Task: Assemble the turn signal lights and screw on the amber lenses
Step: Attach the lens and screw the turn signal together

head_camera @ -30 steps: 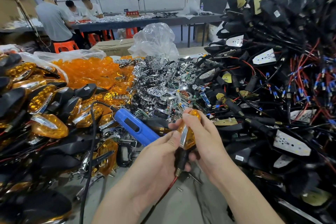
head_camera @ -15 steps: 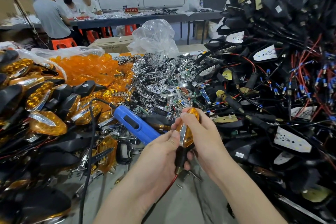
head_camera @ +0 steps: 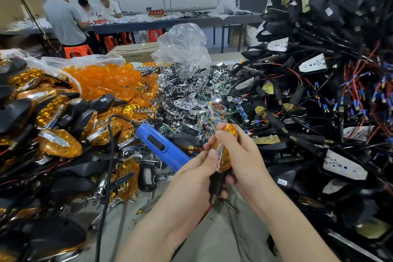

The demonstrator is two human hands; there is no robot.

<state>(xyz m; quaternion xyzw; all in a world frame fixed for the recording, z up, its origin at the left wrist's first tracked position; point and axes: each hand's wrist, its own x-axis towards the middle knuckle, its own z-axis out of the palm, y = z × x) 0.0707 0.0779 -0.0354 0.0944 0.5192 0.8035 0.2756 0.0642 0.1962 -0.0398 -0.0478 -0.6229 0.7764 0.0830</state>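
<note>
Both our hands grip one turn signal light [head_camera: 223, 153] above the bench: left hand [head_camera: 197, 178] steadies the stem, right hand [head_camera: 244, 159] presses its amber lens [head_camera: 228, 134] down, likely seating it before screwing.

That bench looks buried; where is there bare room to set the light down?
The light could go only on bare grey table near the person: one patch between the forearms, with loose screws, another between black cord and left forearm. Finished lights crowd the left, wired black shells the right, chrome parts behind.
</note>
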